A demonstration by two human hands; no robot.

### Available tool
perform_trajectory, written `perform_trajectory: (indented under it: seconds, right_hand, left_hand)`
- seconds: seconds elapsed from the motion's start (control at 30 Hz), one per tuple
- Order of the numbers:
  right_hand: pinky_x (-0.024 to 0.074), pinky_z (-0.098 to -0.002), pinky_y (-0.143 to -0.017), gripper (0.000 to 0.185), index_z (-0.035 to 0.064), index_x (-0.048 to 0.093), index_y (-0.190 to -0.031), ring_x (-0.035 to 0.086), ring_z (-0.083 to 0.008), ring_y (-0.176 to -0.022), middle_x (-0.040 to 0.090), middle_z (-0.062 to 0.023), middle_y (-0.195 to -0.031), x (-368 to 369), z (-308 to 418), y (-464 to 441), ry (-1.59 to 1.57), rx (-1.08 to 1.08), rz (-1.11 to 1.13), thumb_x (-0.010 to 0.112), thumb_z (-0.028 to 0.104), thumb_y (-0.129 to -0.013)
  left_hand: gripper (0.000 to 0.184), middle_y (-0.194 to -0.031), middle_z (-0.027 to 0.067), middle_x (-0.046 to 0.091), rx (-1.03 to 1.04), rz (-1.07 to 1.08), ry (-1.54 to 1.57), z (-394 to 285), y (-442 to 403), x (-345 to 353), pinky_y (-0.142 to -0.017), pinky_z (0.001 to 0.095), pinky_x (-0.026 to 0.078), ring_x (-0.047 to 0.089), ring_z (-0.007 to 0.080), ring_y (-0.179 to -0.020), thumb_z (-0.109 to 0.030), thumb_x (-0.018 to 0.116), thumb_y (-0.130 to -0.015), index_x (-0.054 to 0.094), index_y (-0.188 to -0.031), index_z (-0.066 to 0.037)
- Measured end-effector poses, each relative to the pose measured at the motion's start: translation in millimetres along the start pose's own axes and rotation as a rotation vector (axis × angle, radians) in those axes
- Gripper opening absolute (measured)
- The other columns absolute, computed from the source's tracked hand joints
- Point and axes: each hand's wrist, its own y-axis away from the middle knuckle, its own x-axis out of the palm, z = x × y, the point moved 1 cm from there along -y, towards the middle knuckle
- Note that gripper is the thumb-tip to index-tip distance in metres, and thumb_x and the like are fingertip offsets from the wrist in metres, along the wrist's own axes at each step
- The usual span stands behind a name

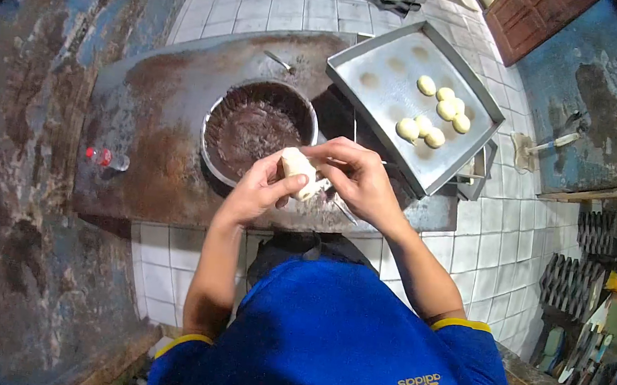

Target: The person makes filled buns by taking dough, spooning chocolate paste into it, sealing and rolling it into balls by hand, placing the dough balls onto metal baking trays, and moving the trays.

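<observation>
A pale piece of dough (297, 167) is held up over the table's near edge, beside the bowl's rim. My left hand (257, 188) is closed around it, thumb across its front. At its right side, my right hand (360, 177) has bent fingers that appear to pinch the dough's edge; the fingertips are partly hidden. Just beyond my left hand stands a round metal bowl (314, 106) with dark brown filling (254, 132) inside. Several smooth dough balls (446, 109) lie on a square metal tray (380, 102) to the right.
A spoon-like utensil (281, 61) lies behind the bowl on the worn metal table (146, 113). A small clear bottle with a red cap (107, 159) lies at the left. Dark stacked molds (572, 287) stand at the right, beyond the white tiled floor (502, 230).
</observation>
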Motion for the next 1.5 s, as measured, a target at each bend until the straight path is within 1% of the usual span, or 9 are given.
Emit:
perform_trajectory:
  seconds: [0.17,0.37,0.73,0.93,1.07,1.2,1.27,1.37,1.5]
  right_hand:
    - [0.0532,-0.0499,-0.104,0.105,0.0104,0.034,-0.164,0.060,-0.0392,-0.124,0.046,-0.0197,-0.150,15,55,-10,0.635,-0.380,0.109,0.090,0.035,-0.079]
    - [0.0564,-0.0350,-0.084,0.037,0.0052,0.077,-0.116,0.070,-0.0222,-0.093,0.068,-0.0104,-0.101,33,70,-34,0.370,-0.172,0.067,0.088,0.023,-0.085]
    - [0.0561,-0.0315,-0.077,0.033,0.0044,0.076,-0.119,0.068,-0.0182,-0.089,0.068,-0.0090,-0.099,75,67,-45,0.402,-0.188,-0.082,0.082,0.016,-0.089]
    - [0.0571,-0.0348,-0.076,0.037,0.0077,0.075,-0.126,0.071,-0.0233,-0.080,0.071,-0.0146,-0.107,75,68,-47,0.385,-0.191,-0.096,0.080,0.013,-0.090]
    - [0.0583,-0.0384,-0.089,0.084,0.0097,0.048,-0.158,0.070,-0.0266,-0.107,0.055,-0.0188,-0.138,81,108,-39,0.438,-0.120,-0.063,0.087,0.025,-0.085]
    - [0.0580,-0.0385,-0.080,0.070,0.0105,0.060,-0.147,0.070,-0.0267,-0.090,0.062,-0.0144,-0.119,87,81,-56,0.713,-0.577,-0.141,0.084,0.037,-0.087]
    - [0.0574,-0.0374,-0.079,0.062,0.0088,0.066,-0.141,0.069,-0.0262,-0.087,0.063,-0.0137,-0.113,84,73,-58,0.710,-0.618,-0.120,0.085,0.035,-0.087]
    - [0.0546,-0.0331,-0.078,0.028,0.0025,0.078,-0.117,0.067,-0.0215,-0.085,0.064,-0.0099,-0.091,81,63,-57,0.395,-0.368,-0.239,0.078,0.019,-0.094]
    - [0.0559,-0.0294,-0.073,0.026,0.0011,0.075,-0.120,0.066,-0.0108,-0.094,0.070,-0.0046,-0.105,73,39,-61,-0.161,-0.063,-0.291,0.077,0.016,-0.098]
  left_hand:
    - [0.024,-0.103,-0.0016,0.067,0.142,-0.110,0.185,-12,3,4,-0.071,0.0238,0.049,0.061,0.0058,-0.088,-0.017,0.066,-0.099,0.065,-0.120,-0.004]
    - [0.028,-0.090,-0.0011,0.062,0.023,0.027,0.375,-40,16,-25,-0.046,0.0162,0.037,0.054,0.0011,-0.062,-0.024,0.059,-0.101,0.055,-0.124,-0.009]
    - [0.027,-0.086,-0.0037,0.060,0.114,-0.088,0.299,-52,27,-42,-0.037,0.0149,0.030,0.045,-0.0014,-0.049,-0.032,0.059,-0.104,0.051,-0.119,-0.011]
    - [0.033,-0.102,-0.0011,0.064,0.443,-0.098,-0.046,-46,23,-51,-0.069,0.0206,0.049,0.059,0.0046,-0.085,-0.026,0.066,-0.102,0.058,-0.128,-0.007]
    - [0.038,-0.105,0.0014,0.065,0.278,-0.105,0.312,-54,24,-59,-0.076,0.0218,0.051,0.062,0.0075,-0.089,-0.022,0.066,-0.100,0.059,-0.131,-0.002]
    - [0.036,-0.105,0.0035,0.066,0.100,-0.008,0.342,-51,24,-64,-0.073,0.0265,0.056,0.066,0.0110,-0.084,-0.025,0.059,-0.101,0.057,-0.131,-0.004]
    - [0.039,-0.101,0.0028,0.064,0.040,0.006,0.463,-57,20,-59,-0.056,0.0214,0.049,0.062,0.0076,-0.076,-0.032,0.053,-0.104,0.054,-0.135,-0.008]
    - [0.042,-0.097,0.0015,0.063,0.027,0.005,0.543,-70,17,-51,-0.044,0.0174,0.041,0.059,0.0051,-0.070,-0.038,0.050,-0.106,0.052,-0.137,-0.010]
    - [0.039,-0.096,0.0011,0.064,0.184,-0.114,0.397,-99,16,-34,-0.045,0.0166,0.040,0.059,0.0043,-0.070,-0.027,0.065,-0.104,0.052,-0.136,-0.008]
